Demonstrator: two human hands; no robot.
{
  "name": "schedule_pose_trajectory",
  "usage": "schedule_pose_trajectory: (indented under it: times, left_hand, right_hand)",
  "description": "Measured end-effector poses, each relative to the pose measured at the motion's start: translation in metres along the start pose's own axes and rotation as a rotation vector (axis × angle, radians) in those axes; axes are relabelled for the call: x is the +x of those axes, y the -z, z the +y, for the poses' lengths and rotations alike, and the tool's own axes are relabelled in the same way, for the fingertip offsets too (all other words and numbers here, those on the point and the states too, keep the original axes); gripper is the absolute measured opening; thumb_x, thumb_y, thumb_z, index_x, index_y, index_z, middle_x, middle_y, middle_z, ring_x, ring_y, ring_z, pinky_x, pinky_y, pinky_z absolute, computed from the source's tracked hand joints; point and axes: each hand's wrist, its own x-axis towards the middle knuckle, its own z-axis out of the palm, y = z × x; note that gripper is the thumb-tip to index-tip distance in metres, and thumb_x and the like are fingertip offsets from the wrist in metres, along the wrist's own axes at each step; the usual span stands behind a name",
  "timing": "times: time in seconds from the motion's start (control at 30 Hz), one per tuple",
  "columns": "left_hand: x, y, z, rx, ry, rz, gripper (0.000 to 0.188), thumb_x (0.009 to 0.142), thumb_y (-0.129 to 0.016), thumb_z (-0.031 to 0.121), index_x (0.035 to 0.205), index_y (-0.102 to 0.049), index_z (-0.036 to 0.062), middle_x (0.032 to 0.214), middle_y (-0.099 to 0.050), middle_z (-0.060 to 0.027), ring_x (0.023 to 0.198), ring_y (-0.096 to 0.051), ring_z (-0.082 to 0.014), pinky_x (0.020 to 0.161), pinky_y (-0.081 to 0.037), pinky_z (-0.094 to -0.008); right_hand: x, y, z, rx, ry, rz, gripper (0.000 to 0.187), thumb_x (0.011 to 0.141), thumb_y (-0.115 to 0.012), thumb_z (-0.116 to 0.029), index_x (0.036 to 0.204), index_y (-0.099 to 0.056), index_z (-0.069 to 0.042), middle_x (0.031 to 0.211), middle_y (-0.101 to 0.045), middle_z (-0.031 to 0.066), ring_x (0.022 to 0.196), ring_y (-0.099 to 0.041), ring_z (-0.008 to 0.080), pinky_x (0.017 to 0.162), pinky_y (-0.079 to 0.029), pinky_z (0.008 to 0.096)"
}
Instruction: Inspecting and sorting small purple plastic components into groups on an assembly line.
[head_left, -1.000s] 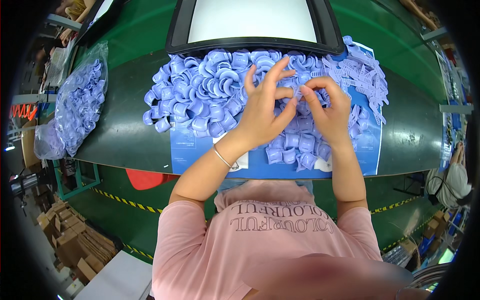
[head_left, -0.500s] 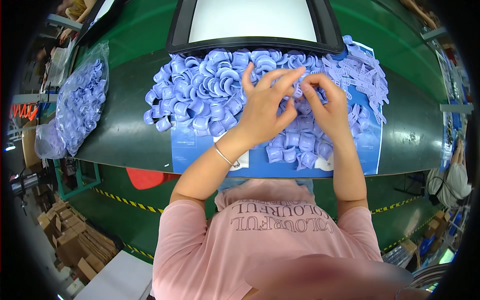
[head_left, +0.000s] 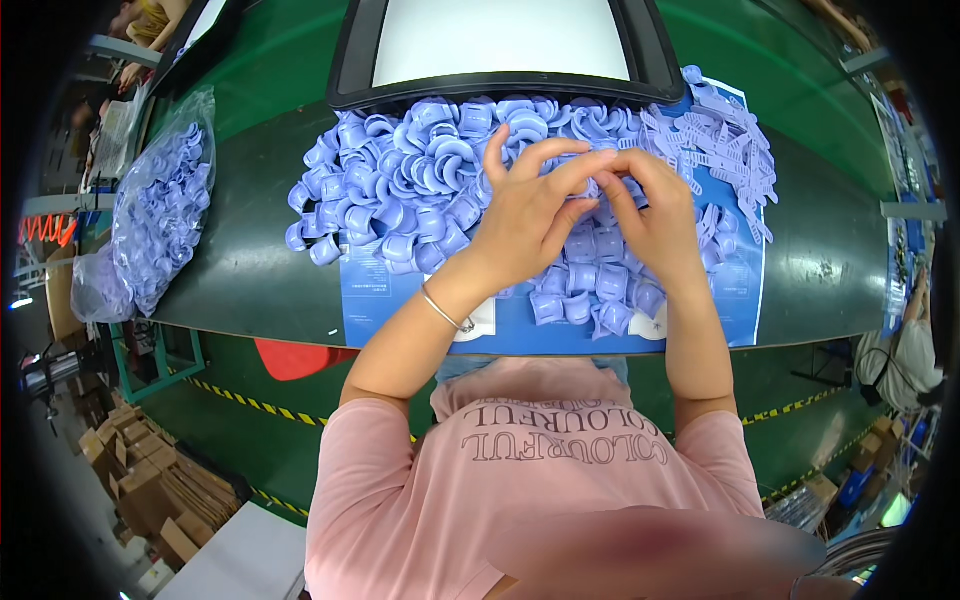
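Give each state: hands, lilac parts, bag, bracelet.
Left hand: fingers bent, grip unclear
Right hand: fingers bent, grip unclear
Curved lilac plastic pieces: heaped loose
Flat slotted lilac plastic strips: piled, overlapping
Clear plastic bag: lilac pieces inside, closure unclear
Silver metal bracelet: worn, left wrist

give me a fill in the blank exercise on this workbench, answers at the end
1. The bracelet circles the person's ____ wrist.
2. Compared with the left hand, the slotted strips lie nearer the ____ hand.
3. The rim of the tray is ____.
4. The person's shirt is ____.

Missing words: left; right; black; pink
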Motion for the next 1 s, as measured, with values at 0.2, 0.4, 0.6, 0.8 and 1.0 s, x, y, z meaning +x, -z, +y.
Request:
schedule_pose_trajectory:
  times: [0.2,0.4,0.6,0.8,1.0]
  left_hand:
    - [0.0,-0.001,0.0,-0.044,0.01,0.016,0.055,0.088,-0.059,0.012,0.139,-0.04,0.0119,0.086,-0.066,0.0015,0.118,-0.052,-0.0225,0.107,-0.005,-0.0571]
    - [0.004,0.008,0.011,-0.196,0.224,-0.061,0.066,0.09,-0.057,0.011,0.146,-0.021,0.001,0.086,-0.071,-0.0026,0.126,-0.05,-0.0262,0.11,0.001,-0.0538]
    - [0.001,0.008,0.003,-0.065,0.137,-0.086,0.054,0.089,-0.055,0.014,0.141,-0.039,0.0066,0.097,-0.07,0.0001,0.122,-0.051,-0.0239,0.109,-0.001,-0.0557]
    - [-0.001,0.008,0.002,-0.108,0.082,-0.049,0.057,0.088,-0.055,0.013,0.142,-0.037,0.0068,0.094,-0.07,0.0013,0.122,-0.052,-0.0227,0.11,-0.003,-0.0541]
    - [0.003,0.01,0.006,-0.216,0.209,0.021,0.077,0.087,-0.061,0.009,0.149,-0.016,-0.0004,0.082,-0.069,-0.0004,0.123,-0.052,-0.023,0.111,-0.012,-0.045]
  right_hand:
    - [0.002,0.002,0.001,0.438,-0.237,-0.021,0.01,0.086,-0.062,-0.003,0.096,-0.063,0.0,0.082,-0.065,0.0094,0.074,-0.064,0.0184,0.066,-0.049,0.0262]
    - [0.0,0.005,0.005,0.328,-0.179,-0.157,0.01,0.085,-0.064,-0.007,0.093,-0.066,-0.001,0.088,-0.067,0.0097,0.075,-0.065,0.0222,0.066,-0.05,0.0298]
    - [-0.002,0.001,0.005,0.091,0.044,-0.037,0.009,0.081,-0.066,-0.006,0.09,-0.067,-0.003,0.087,-0.067,0.0085,0.079,-0.064,0.0275,0.072,-0.049,0.0346]
    - [-0.001,0.005,-0.001,0.408,-0.26,-0.136,0.007,0.084,-0.065,-0.006,0.087,-0.065,0.0,0.086,-0.067,0.0086,0.076,-0.065,0.0198,0.066,-0.049,0.0292]
    - [0.001,0.003,0.001,0.396,-0.136,-0.094,0.012,0.084,-0.066,-0.007,0.094,-0.067,0.001,0.088,-0.067,0.0101,0.078,-0.065,0.0191,0.068,-0.05,0.0271]
